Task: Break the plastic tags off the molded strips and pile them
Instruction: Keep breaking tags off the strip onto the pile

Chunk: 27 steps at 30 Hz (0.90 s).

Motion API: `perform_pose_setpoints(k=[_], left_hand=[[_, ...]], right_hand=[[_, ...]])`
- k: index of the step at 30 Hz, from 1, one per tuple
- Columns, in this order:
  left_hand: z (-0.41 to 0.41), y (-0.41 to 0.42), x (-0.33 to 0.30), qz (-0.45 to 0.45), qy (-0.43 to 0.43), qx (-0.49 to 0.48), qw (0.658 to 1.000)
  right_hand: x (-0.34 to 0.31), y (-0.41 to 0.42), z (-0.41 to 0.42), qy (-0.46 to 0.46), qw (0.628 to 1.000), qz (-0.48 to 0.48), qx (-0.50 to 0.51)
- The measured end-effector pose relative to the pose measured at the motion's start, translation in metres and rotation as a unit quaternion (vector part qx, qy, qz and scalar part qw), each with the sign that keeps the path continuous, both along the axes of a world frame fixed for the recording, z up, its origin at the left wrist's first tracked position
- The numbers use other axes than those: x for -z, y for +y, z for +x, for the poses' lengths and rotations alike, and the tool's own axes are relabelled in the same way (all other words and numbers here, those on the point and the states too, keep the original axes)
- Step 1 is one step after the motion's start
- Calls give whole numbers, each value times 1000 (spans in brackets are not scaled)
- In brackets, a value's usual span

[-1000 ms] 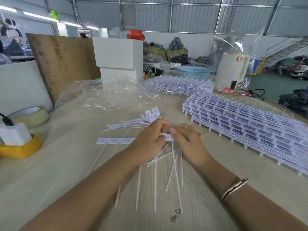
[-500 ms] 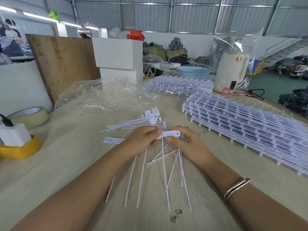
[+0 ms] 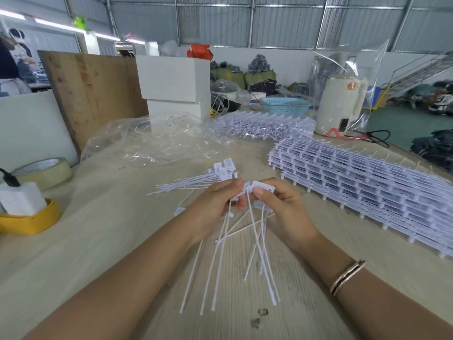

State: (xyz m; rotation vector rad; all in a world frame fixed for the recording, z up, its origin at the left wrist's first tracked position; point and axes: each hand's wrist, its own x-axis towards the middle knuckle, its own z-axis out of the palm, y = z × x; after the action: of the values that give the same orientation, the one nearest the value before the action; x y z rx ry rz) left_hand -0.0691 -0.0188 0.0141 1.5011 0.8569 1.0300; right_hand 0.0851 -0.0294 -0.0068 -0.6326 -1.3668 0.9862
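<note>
both hands, left hand (image 3: 215, 207) and right hand (image 3: 282, 209), have fingers pinched on the white tag strip (image 3: 257, 190) above the table (image 3: 98, 241).

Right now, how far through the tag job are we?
Early on. Done: a small pile of loose white plastic tags lies beyond the hands. In hand: the left hand and right hand both pinch one white strip of long-tailed tags. Left: the tall stack of white molded strips looks untouched.

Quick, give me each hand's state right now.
Left hand: pinches the tag strip, tails hanging down.
Right hand: pinches the same tag strip's flat head.
</note>
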Motion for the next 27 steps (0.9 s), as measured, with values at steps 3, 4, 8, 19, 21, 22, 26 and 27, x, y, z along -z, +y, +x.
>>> perform_pose_setpoints(k=[3, 4, 8, 19, 21, 22, 26, 27], left_hand=[[2, -4, -4, -5, -12, 3, 1000], [3, -5, -4, -7, -18, 3, 1000], [7, -6, -3, -6, -49, 13, 999], [-15, 9, 4, 170, 168, -101, 966], [-14, 11, 7, 194, 218, -105, 951], [-13, 12, 9, 198, 227, -103, 948], [-9, 13, 14, 220, 288, -83, 928], [-8, 12, 15, 233, 292, -79, 924]], right_hand=[[0, 1, 0, 28, 999, -14, -21], [1, 2, 1, 37, 999, -21, -25], [3, 4, 3, 38, 998, -29, -29], [-1, 9, 22, -101, 979, -93, 154], [6, 16, 21, -260, 929, -66, 256], [8, 19, 22, -321, 899, -62, 293], [9, 17, 22, -426, 825, -69, 365], [8, 14, 20, -423, 827, -45, 367]])
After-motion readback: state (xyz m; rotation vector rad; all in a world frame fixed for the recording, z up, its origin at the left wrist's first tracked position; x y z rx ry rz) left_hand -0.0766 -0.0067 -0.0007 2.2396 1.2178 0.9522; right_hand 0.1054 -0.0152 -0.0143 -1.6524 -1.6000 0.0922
